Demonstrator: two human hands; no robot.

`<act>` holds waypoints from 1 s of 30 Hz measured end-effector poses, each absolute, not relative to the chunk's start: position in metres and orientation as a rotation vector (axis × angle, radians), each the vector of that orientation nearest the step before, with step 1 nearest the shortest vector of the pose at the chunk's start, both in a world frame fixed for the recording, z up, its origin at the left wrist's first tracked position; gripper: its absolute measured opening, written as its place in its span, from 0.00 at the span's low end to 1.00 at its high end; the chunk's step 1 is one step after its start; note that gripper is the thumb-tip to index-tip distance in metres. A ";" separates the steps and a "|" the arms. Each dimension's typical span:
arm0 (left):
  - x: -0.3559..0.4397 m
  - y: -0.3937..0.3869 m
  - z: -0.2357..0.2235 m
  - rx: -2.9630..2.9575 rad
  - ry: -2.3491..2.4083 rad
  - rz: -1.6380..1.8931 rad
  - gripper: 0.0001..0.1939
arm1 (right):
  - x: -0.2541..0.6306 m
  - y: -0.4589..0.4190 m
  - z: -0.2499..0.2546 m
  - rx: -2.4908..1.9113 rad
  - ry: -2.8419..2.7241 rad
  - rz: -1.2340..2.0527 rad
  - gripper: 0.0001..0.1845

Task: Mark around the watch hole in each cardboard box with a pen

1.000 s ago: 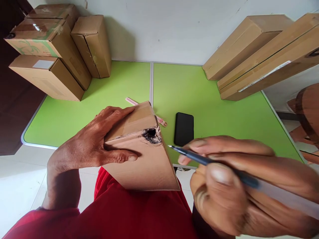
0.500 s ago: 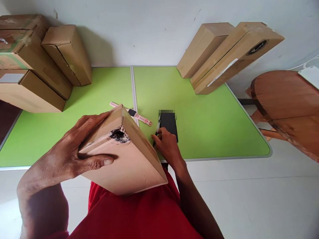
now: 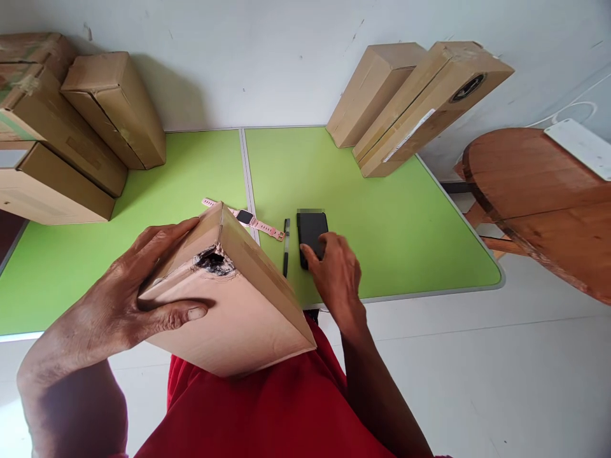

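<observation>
- a stack of brown cardboard boxes [image 3: 86, 140], cut by the frame, and an upright brown cardboard box [image 3: 114, 111] share the left end of the green-topped, pale-edged desk [image 3: 405, 242]; likely kept back there to leave working room.
- the left grip [image 3: 138, 286] is gripping a brown cardboard box with a ragged, blackened corner hole [image 3: 229, 312], fingers over its upper side, thumb across the near face. the box sits tilted between this grip and the red clothing [image 3: 248, 413], perhaps braced there so one hand can steady it with the hole exposed.
- beyond it, partly hidden, lies a pink-strapped watch with a dark rectangular face [image 3: 245, 217].
- a slim dark-and-clear pen [image 3: 286, 254] lies beside it, seemingly within easy reach.
- the black rectangular phone-like device [image 3: 312, 229] lies flat under the right grip [image 3: 334, 270], curled at its near right corner; whether it has closed on the device, i cannot tell.
- two long brown cardboard boxes [image 3: 405, 121] lean together toward the wall, probably out of the way.
</observation>
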State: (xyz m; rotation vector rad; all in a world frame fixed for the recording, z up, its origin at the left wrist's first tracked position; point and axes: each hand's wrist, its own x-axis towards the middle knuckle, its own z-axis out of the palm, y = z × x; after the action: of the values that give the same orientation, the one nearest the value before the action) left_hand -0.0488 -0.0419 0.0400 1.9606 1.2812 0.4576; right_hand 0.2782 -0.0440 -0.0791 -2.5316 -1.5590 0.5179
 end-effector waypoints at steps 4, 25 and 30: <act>-0.048 -0.043 0.038 1.893 1.258 0.483 0.42 | 0.296 -0.040 -0.083 -2.657 -1.433 0.416 0.36; -0.044 -0.047 0.038 1.869 1.304 0.521 0.41 | 0.308 -0.019 -0.104 -2.366 -1.189 0.712 0.33; -0.044 -0.047 0.038 1.874 1.287 0.540 0.41 | 0.310 -0.031 -0.107 -2.038 -1.063 0.979 0.19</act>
State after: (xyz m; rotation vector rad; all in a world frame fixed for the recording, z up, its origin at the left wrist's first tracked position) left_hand -0.0443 -0.0468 0.0384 1.8743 1.2866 0.5403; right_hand 0.3105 -0.0308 -0.1075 -2.0379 -1.0631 0.9794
